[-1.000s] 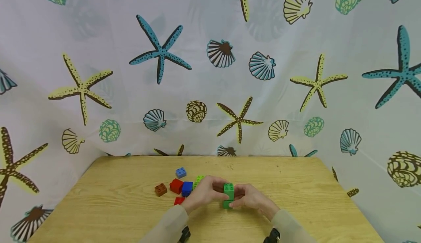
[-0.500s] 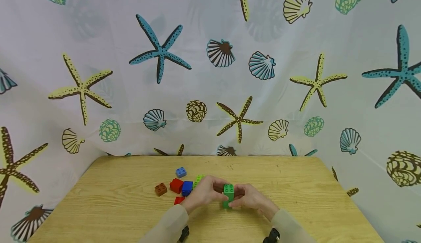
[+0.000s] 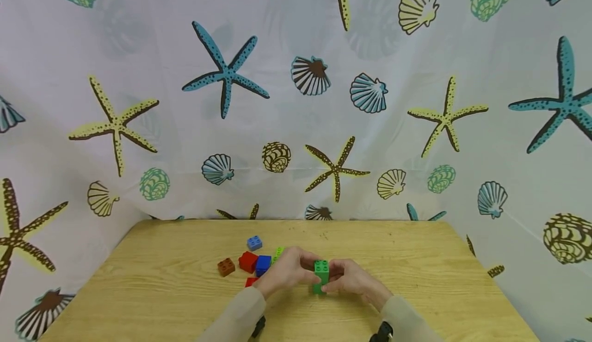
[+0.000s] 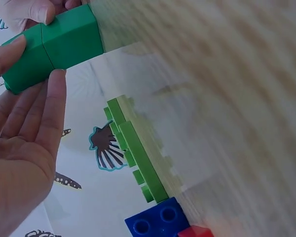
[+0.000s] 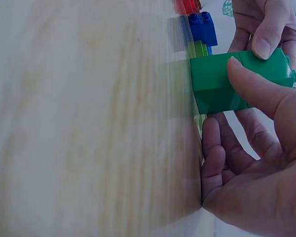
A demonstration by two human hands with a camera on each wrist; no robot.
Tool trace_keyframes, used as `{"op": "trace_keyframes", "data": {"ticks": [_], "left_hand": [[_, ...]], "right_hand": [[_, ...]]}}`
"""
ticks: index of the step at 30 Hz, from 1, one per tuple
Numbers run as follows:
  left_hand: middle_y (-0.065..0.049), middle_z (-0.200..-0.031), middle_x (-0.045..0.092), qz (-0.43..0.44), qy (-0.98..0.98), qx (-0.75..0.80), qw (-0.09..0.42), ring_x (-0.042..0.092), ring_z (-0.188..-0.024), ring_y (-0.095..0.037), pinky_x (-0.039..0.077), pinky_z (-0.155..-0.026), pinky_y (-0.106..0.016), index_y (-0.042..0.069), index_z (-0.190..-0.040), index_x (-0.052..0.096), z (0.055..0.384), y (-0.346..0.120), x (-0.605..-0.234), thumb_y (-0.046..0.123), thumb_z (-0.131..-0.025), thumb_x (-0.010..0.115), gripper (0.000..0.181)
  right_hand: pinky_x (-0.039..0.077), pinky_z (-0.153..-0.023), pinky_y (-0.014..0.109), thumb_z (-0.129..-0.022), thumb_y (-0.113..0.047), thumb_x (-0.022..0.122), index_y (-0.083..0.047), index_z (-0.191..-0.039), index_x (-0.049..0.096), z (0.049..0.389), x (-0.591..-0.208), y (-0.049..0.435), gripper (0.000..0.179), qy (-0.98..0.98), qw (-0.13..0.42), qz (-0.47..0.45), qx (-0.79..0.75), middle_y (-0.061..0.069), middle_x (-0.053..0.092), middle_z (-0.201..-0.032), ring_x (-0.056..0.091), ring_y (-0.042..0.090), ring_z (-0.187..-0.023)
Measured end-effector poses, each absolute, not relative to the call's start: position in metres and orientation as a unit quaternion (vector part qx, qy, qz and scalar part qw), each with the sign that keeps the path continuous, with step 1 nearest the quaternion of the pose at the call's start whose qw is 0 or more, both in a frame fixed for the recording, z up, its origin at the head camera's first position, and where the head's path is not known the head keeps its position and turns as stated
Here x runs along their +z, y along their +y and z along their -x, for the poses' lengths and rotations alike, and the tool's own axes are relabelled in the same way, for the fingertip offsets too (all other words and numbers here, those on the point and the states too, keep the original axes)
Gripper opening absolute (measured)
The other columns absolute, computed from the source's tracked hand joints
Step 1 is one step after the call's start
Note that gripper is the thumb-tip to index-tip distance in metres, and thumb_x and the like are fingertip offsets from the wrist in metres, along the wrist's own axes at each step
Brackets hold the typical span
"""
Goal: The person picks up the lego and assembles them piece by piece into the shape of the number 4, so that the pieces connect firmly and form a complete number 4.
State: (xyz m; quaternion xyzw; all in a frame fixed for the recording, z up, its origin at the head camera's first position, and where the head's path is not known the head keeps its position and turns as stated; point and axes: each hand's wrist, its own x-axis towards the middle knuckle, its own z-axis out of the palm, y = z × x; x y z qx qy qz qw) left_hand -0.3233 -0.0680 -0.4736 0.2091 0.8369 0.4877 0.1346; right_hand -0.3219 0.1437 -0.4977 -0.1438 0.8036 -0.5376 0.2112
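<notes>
Two green toy building bricks stand stacked one on the other on the wooden table, studs up. My left hand (image 3: 290, 270) grips the upper brick (image 4: 24, 66) from the left, thumb on the near face and fingers behind. From the other side, my right hand (image 3: 353, 280) holds the lower brick (image 5: 212, 81), its thumb tip near the seam. In the left wrist view the two bricks line up with only a thin seam between them. The right hand's lower fingers curl close to the tabletop in its wrist view.
Left of the hands lie a blue brick (image 3: 263, 265), a red brick (image 3: 248, 262), a brown brick (image 3: 226, 267) and a light blue brick (image 3: 254, 243). Light green bricks (image 4: 138, 153) and another red brick (image 3: 251, 282) are partly covered by the left hand. A patterned curtain (image 3: 277, 115) surrounds the table (image 3: 416, 259).
The upper green brick has come down slightly onto the lower one, and the visible step between them has closed. Both hands stay nearly in place.
</notes>
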Motion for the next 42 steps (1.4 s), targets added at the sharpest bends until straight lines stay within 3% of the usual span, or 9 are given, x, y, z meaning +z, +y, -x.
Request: {"op": "trace_keyframes", "data": {"ticks": [13, 28, 38, 42], "left_hand": [[0.001, -0.101, 0.076, -0.208, 0.842, 0.475, 0.147, 0.071, -0.092, -0.014, 0.057, -0.087, -0.039, 0.014, -0.113, 0.076, 0.325, -0.066, -0.468, 0.011, -0.076, 0.084, 0.037], [0.000, -0.095, 0.076, -0.240, 0.843, 0.465, 0.125, 0.071, -0.088, -0.014, 0.057, -0.085, -0.035, 0.013, -0.105, 0.077, 0.322, -0.068, -0.470, 0.008, -0.076, 0.083, 0.031], [0.002, -0.091, 0.075, -0.254, 0.845, 0.456, 0.116, 0.070, -0.085, -0.012, 0.056, -0.081, -0.033, 0.014, -0.103, 0.076, 0.323, -0.069, -0.470, 0.009, -0.075, 0.084, 0.029], [0.002, -0.094, 0.075, -0.248, 0.844, 0.460, 0.119, 0.070, -0.088, -0.013, 0.056, -0.086, -0.038, 0.015, -0.107, 0.073, 0.323, -0.068, -0.473, 0.011, -0.077, 0.084, 0.032]], "right_hand": [[0.050, -0.081, 0.031, -0.082, -0.016, 0.080, -0.008, -0.113, 0.068, 0.322, -0.494, 0.146, 0.035, 0.802, 0.218, 0.148, -0.537, 0.003, 0.068, -0.105, 0.062, 0.015, -0.095], [0.052, -0.087, 0.035, -0.083, -0.019, 0.079, -0.008, -0.116, 0.066, 0.316, -0.491, 0.147, 0.037, 0.795, 0.211, 0.155, -0.547, 0.004, 0.069, -0.110, 0.064, 0.016, -0.102], [0.053, -0.082, 0.034, -0.084, -0.023, 0.078, -0.007, -0.122, 0.063, 0.311, -0.488, 0.150, 0.043, 0.778, 0.204, 0.149, -0.575, 0.006, 0.067, -0.115, 0.062, 0.016, -0.102], [0.053, -0.078, 0.035, -0.085, -0.023, 0.077, -0.008, -0.123, 0.062, 0.310, -0.488, 0.151, 0.044, 0.777, 0.206, 0.145, -0.576, 0.007, 0.067, -0.116, 0.063, 0.016, -0.099]]}}
